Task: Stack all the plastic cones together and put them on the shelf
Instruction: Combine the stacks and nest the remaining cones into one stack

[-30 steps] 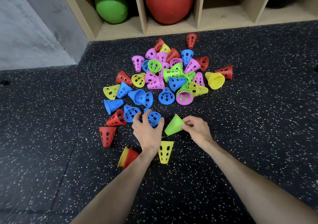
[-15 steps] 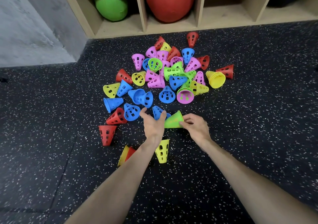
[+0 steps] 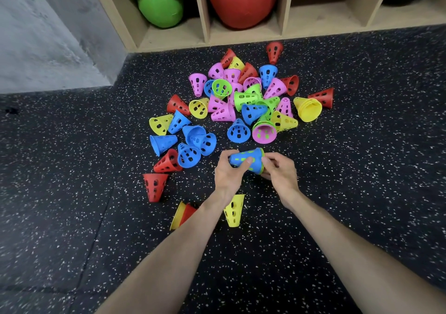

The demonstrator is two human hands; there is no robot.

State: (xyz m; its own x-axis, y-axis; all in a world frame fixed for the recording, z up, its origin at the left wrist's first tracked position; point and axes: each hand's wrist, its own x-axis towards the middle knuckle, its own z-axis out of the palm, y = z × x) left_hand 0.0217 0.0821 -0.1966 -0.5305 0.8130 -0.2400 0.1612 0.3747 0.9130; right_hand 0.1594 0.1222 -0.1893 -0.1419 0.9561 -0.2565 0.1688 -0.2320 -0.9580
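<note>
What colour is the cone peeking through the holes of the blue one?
Green: a green plastic cone nested inside the blue perforated plastic cone, seen in the head view.

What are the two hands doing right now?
Left hand: closed around the narrow end of the blue cone, which has a green cone nested inside.
Right hand: pinching the wide rim of the same blue cone.

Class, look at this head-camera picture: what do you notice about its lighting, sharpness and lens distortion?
Head view: even, soft light, faint shadows under the cones; wide-angle bending makes the shelf dividers splay outward; both hands, left hand and right hand, and the blue cone look sharp.
</note>
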